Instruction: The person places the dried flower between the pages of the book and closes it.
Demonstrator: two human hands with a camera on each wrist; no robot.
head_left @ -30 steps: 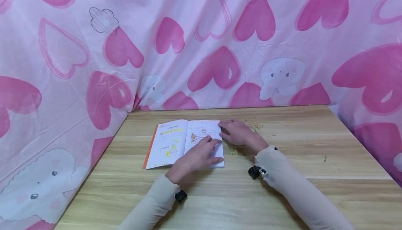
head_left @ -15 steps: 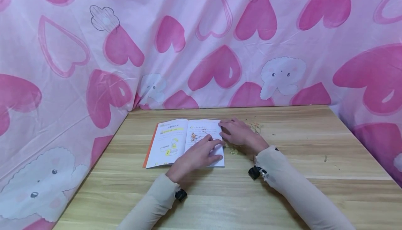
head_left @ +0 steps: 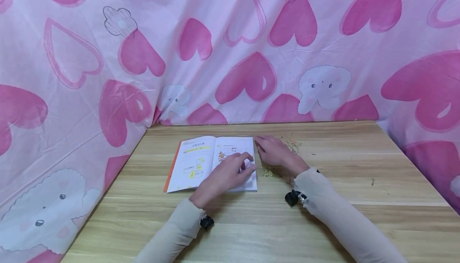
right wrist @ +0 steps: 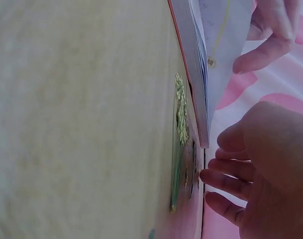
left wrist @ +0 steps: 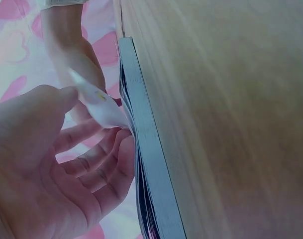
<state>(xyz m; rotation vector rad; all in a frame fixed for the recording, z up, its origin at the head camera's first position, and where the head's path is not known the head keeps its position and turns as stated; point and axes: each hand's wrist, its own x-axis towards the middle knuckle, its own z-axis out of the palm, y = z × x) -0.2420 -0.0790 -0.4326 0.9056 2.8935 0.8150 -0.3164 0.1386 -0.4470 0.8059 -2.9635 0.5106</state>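
An open book (head_left: 190,167) with an orange cover edge lies on the table. On its right page rests a dried sprig with orange-brown heads (head_left: 222,156), partly hidden by my left hand (head_left: 230,172). That hand is over the right page, fingers curled. In the left wrist view, a lifted page (left wrist: 109,110) stands between its thumb and fingers, the thumb at the page's edge. My right hand (head_left: 274,151) is just beyond the book's right edge, fingers loosely bent and holding nothing. Beside it lies a pale-headed sprig with a green stem (right wrist: 181,117).
More dried plant pieces (head_left: 292,145) lie on the wooden table (head_left: 341,175) past my right hand. Small scraps (head_left: 372,181) are scattered farther right. A pink heart-patterned cloth (head_left: 244,79) hangs along the table's back and sides.
My left fingers have drawn back and curled, and a page has come up under them. My right hand has shifted slightly right, off the book's edge.
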